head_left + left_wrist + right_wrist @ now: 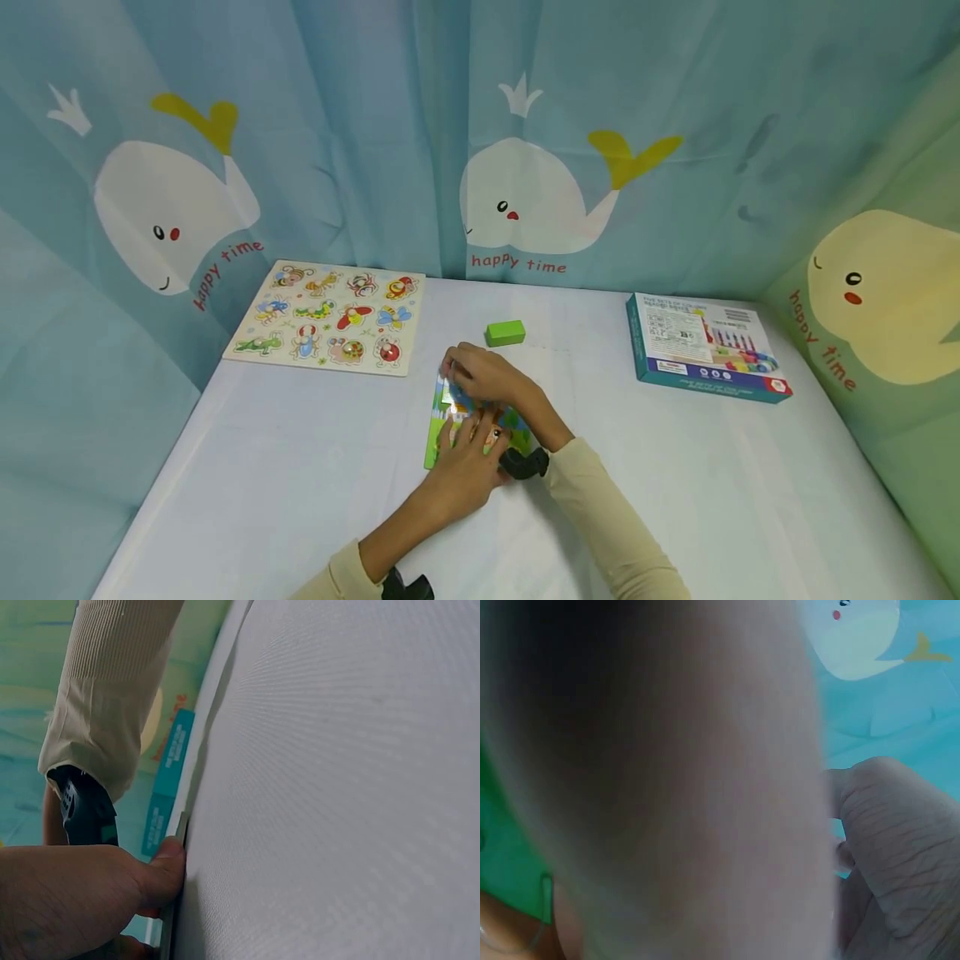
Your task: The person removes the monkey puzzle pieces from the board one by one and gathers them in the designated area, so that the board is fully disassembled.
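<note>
A small, brightly printed puzzle board (433,446) lies under both hands on the table in the head view. My left hand (463,471) rests across its near part, fingers spread over the picture. In the left wrist view the left thumb (169,862) presses at the board's thin edge (181,823). Above it, my right hand (483,375) bends over the far left part of the board, fingertips curled together at a small puzzle piece, which the fingers mostly hide. The right wrist view is largely filled by blurred skin, with a green patch of the board (514,855) at left.
Just beyond the right hand sits a green block (506,333). A larger wooden insect puzzle (360,329) lies at the back left. At the back right is a flat toy box (705,346). Whale-printed curtains (375,125) border the table.
</note>
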A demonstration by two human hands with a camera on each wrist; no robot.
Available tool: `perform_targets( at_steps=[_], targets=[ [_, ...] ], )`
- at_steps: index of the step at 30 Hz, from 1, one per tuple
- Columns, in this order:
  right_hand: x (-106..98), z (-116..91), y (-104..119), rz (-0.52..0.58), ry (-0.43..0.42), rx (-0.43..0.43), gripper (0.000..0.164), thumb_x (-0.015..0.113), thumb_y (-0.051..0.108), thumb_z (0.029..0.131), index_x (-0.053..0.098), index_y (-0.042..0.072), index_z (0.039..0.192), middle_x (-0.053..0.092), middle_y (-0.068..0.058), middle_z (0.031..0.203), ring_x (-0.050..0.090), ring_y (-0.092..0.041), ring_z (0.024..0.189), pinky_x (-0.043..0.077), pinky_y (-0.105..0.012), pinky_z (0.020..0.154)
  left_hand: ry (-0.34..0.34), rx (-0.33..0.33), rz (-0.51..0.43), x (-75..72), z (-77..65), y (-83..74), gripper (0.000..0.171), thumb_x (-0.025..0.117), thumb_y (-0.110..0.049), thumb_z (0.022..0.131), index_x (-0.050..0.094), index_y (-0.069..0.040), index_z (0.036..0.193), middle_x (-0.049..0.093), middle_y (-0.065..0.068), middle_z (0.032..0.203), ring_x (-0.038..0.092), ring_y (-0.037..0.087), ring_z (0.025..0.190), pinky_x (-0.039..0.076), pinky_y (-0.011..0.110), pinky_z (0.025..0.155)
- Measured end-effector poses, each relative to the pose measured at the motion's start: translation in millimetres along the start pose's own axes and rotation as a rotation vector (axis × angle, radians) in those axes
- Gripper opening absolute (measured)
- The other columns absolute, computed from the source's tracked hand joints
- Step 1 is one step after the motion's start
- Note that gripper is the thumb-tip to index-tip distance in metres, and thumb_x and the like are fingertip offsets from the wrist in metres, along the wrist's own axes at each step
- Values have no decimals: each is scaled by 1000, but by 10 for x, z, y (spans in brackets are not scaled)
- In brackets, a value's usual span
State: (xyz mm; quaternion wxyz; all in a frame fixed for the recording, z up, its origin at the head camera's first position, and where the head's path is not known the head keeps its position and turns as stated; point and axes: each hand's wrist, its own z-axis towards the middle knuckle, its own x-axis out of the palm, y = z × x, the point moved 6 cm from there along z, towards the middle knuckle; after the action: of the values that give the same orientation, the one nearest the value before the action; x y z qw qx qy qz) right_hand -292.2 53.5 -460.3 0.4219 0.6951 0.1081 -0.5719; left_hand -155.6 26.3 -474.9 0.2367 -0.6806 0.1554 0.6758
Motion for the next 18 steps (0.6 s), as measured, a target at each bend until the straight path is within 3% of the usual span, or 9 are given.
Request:
perform_targets(
  at_steps=[10,18],
  targets=[
    [-16,-73,-106,247,10,45,15,59,15,97,66,8,109,64,-2,95,52,-9,67,47,-25,67,-14,-3,-8,14,-5,13,61,55,-50,94,46,-19,145,28,13,159,34,34,140,33,64,106],
    [-34,-127,-111,316,75,65,14,61,18,97,65,7,105,64,-5,94,58,-8,69,50,-25,70,-10,-8,-11,27,1,5,61,54,-51,95,45,-18,146,26,14,160,34,34,140,33,63,106]
  ],
)
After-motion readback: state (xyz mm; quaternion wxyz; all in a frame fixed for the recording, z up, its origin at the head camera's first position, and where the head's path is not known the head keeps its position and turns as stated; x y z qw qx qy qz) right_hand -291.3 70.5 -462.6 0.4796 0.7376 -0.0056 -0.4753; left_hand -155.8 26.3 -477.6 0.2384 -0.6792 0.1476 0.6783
